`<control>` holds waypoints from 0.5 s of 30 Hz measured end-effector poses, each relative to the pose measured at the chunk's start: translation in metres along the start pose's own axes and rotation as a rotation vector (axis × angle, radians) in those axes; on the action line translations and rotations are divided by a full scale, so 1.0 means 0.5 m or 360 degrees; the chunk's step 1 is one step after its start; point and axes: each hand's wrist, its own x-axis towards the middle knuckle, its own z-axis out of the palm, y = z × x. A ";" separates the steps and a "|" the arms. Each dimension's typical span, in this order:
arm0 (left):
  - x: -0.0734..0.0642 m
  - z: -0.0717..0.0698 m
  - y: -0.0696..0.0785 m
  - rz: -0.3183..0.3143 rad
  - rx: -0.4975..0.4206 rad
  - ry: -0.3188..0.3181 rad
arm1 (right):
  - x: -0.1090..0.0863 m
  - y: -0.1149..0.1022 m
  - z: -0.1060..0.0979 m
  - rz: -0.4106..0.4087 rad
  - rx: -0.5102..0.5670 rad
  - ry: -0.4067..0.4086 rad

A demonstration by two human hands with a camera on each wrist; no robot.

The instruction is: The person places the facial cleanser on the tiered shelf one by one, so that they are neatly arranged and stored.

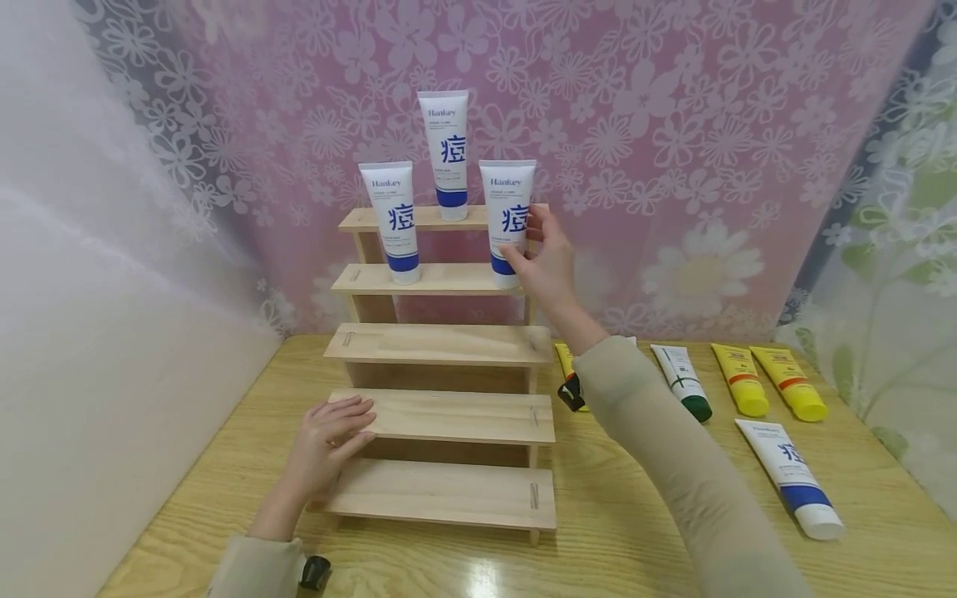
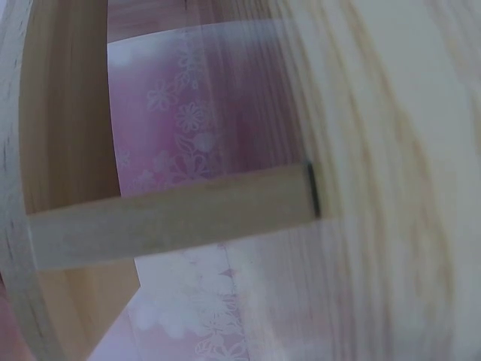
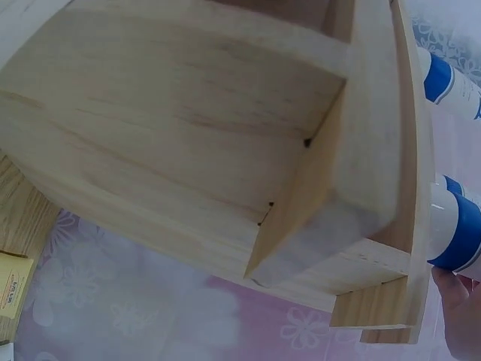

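My right hand (image 1: 552, 264) holds a white squeeze tube with a blue band (image 1: 508, 195) by its lower part, thumb in front and fingers at its right side. The tube stands cap down at the right of the second-highest step of a wooden stepped rack (image 1: 441, 342). A matching left tube (image 1: 392, 208) stands on that step, and a matching top tube (image 1: 446, 158) on the highest one. My left hand (image 1: 317, 444) rests on the left end of a lower step, fingers over the board. In the right wrist view, the held tube (image 3: 460, 229) shows beside my fingers.
On the wooden table (image 1: 628, 515) to the right lie another white-and-blue tube (image 1: 792, 482), a white tube with a green cap (image 1: 682, 382), and yellow tubes (image 1: 740, 378), one partly hidden behind my right sleeve (image 1: 673, 448). A flowered pink curtain (image 1: 658, 166) hangs behind the rack.
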 end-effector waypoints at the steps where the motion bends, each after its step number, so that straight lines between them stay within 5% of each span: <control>1: 0.000 0.000 0.000 0.0001 0.0001 0.0002 | 0.001 0.001 0.001 0.0004 -0.0004 -0.0009; 15: 0.000 0.000 0.001 0.0026 0.0008 0.0020 | 0.019 0.009 0.014 0.0050 -0.0079 -0.0057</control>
